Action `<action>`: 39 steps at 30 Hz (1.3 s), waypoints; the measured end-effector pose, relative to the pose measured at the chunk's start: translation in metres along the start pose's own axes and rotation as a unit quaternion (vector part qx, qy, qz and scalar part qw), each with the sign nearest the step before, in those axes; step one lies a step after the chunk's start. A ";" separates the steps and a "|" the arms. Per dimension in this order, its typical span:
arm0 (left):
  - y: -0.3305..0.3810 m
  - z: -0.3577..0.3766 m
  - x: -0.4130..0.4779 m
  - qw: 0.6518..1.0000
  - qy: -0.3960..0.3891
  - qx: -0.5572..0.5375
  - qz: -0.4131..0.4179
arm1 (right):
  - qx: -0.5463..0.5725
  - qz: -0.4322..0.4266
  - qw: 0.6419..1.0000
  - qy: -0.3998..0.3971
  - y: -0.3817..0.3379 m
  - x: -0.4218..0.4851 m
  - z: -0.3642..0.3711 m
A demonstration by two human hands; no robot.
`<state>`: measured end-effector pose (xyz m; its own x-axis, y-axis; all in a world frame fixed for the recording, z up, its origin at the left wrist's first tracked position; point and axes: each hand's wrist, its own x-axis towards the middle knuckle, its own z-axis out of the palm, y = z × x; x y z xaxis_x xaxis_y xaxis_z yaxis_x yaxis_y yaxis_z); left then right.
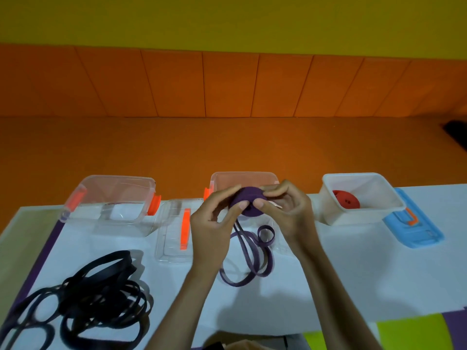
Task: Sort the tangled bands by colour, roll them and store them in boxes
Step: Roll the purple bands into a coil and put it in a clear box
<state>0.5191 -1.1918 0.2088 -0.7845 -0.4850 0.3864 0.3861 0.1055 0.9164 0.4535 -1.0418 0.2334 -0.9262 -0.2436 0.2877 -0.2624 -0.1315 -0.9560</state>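
The left hand (214,218) and right hand (285,210) both pinch a purple roll (249,200) above the table, its loose tail (252,261) hanging to 6 o'clock, with a clear box (113,198) at 9 o'clock, a white box (361,213) holding a red roll (345,199) at 3 o'clock, and black bands (96,294) at 7 o'clock.

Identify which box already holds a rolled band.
The white box on the right: a red roll lies in it. The clear left box shows none; the clear middle one is partly hidden.

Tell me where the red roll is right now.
Head view, right side: the red roll lies inside the white box, beside the blue lid.
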 end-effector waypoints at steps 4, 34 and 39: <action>0.009 -0.001 -0.016 0.999 0.030 -0.016 0.008 | 0.022 -0.015 0.999 0.024 -0.007 -0.012 0.007; 0.023 -0.016 -0.034 0.999 -0.007 -0.036 -0.031 | 0.037 0.026 0.998 0.033 -0.009 -0.042 0.011; 0.019 -0.013 -0.036 0.999 -0.011 -0.032 -0.024 | 0.067 0.011 0.997 0.025 -0.011 -0.039 0.007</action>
<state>0.5610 -1.1836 0.2107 -0.8136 -0.4685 0.3443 0.3765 0.0266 0.9260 0.4942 -1.0376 0.2326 -0.9449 -0.1996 0.2594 -0.2055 -0.2549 -0.9449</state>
